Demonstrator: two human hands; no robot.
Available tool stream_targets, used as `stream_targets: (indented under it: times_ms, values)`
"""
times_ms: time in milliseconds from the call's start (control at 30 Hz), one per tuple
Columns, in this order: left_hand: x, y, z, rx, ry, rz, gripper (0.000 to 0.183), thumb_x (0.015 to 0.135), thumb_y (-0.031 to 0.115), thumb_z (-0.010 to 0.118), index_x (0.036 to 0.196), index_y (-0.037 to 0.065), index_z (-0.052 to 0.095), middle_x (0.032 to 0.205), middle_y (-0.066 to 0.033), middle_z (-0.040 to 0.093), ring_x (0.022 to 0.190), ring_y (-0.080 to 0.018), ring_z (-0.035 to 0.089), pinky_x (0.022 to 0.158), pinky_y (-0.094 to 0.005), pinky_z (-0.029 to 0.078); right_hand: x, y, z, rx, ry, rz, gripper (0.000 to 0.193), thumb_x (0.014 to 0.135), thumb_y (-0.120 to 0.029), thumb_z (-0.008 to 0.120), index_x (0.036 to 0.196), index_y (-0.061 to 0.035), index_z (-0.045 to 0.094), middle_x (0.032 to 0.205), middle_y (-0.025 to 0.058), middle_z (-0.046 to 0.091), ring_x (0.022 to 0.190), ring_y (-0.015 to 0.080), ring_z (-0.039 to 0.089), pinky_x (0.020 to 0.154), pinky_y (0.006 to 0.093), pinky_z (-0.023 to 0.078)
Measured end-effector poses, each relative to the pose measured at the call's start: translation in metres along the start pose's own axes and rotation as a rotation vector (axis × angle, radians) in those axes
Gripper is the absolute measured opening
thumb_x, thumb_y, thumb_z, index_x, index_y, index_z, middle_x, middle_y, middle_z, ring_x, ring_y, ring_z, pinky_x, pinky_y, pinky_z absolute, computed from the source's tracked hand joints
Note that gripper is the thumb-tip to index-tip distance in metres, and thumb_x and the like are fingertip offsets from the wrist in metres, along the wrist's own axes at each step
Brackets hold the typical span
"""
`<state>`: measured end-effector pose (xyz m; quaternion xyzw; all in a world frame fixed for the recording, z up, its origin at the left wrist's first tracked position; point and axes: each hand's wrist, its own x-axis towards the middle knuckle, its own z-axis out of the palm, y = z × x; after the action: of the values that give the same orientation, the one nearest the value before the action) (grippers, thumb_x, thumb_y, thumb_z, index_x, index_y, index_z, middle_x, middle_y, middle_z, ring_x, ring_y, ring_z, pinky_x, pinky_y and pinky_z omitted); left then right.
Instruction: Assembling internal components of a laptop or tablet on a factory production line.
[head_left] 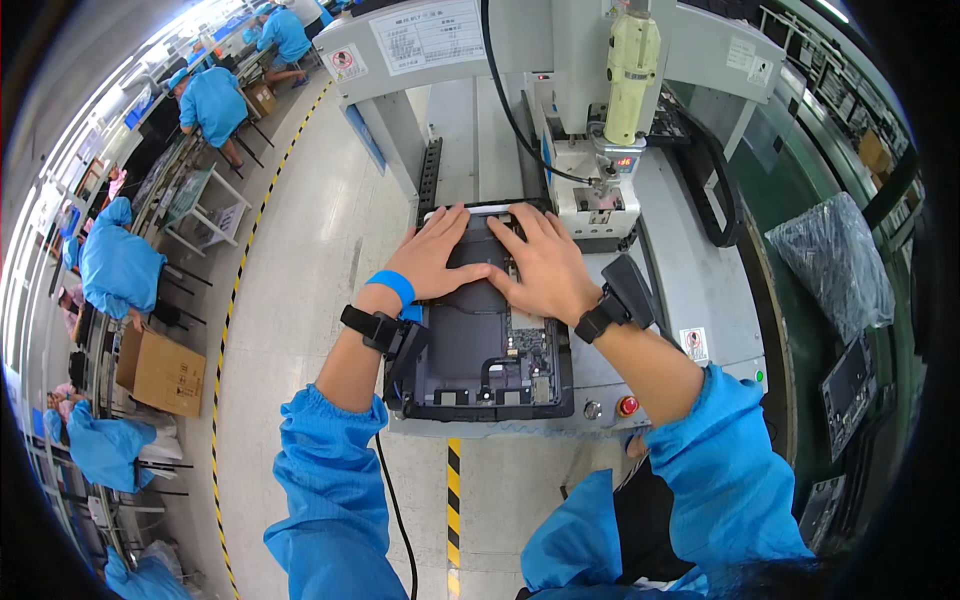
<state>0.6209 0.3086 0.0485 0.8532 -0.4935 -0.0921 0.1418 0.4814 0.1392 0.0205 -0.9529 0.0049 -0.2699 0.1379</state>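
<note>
In front of me a flat dark electronic device casing (462, 350) sits in a black holding frame (490, 411) on a grey machine bed. Along the casing's right side runs an exposed circuit board (530, 345) with small parts and a black cable near the front. My left hand (432, 258) lies palm down on the far half of the casing, fingers stretched forward. Beside it, my right hand (548, 268) rests the same way over the far right part, fingers spread. The two thumbs meet in the middle. The surface under both palms is hidden.
A white machine head (597, 205) with a pale yellow-green screwdriver unit (632, 85) stands just beyond my right hand. A red button (627, 406) is on the front edge. Right are a plastic-wrapped bundle (838, 262) and a dark panel (850, 395). Co-workers (120, 262) sit at left.
</note>
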Motion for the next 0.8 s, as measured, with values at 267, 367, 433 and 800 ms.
stream_targets:
  times_ms: [267,367,433,800]
  values:
    - [-0.017,0.000,0.001,0.052,-0.001,0.022,0.084,0.085,0.055,0.065,0.146,0.003,0.042,0.156,-0.0204,0.032,0.144,-0.0355,0.032,0.117,-0.0522,0.026,-0.008,-0.010,0.008,-0.028,0.054,0.089,0.065,0.086,-0.038,0.064,0.130,0.0080,0.054,0.136,0.0253,0.053,0.131,0.0349,0.049,0.114,0.0469,0.031]
    - [-0.017,0.008,-0.008,0.078,0.020,0.031,0.078,0.085,0.050,0.068,0.143,0.003,0.046,0.152,-0.0209,0.039,0.139,-0.0369,0.039,0.115,-0.0493,0.029,-0.005,-0.015,-0.007,-0.029,0.011,0.095,0.065,0.085,-0.039,0.064,0.130,0.0072,0.055,0.134,0.0251,0.055,0.132,0.0336,0.048,0.116,0.0472,0.027]
    - [-0.010,0.016,-0.015,0.081,0.032,0.048,0.080,0.083,0.054,0.068,0.142,0.004,0.048,0.152,-0.0205,0.039,0.138,-0.0384,0.040,0.114,-0.0518,0.030,-0.010,-0.012,0.001,-0.031,0.026,0.094,0.066,0.085,-0.040,0.064,0.131,0.0072,0.054,0.135,0.0247,0.054,0.132,0.0333,0.047,0.117,0.0480,0.025]
    - [-0.047,0.040,-0.011,0.154,-0.076,-0.071,0.092,0.075,0.065,0.069,0.146,0.012,0.045,0.155,-0.0202,0.035,0.142,-0.0327,0.037,0.116,-0.0574,0.023,-0.058,-0.050,-0.036,-0.044,-0.034,0.042,0.070,0.085,-0.039,0.066,0.128,0.0135,0.052,0.133,0.0292,0.054,0.131,0.0375,0.048,0.117,0.0481,0.026]
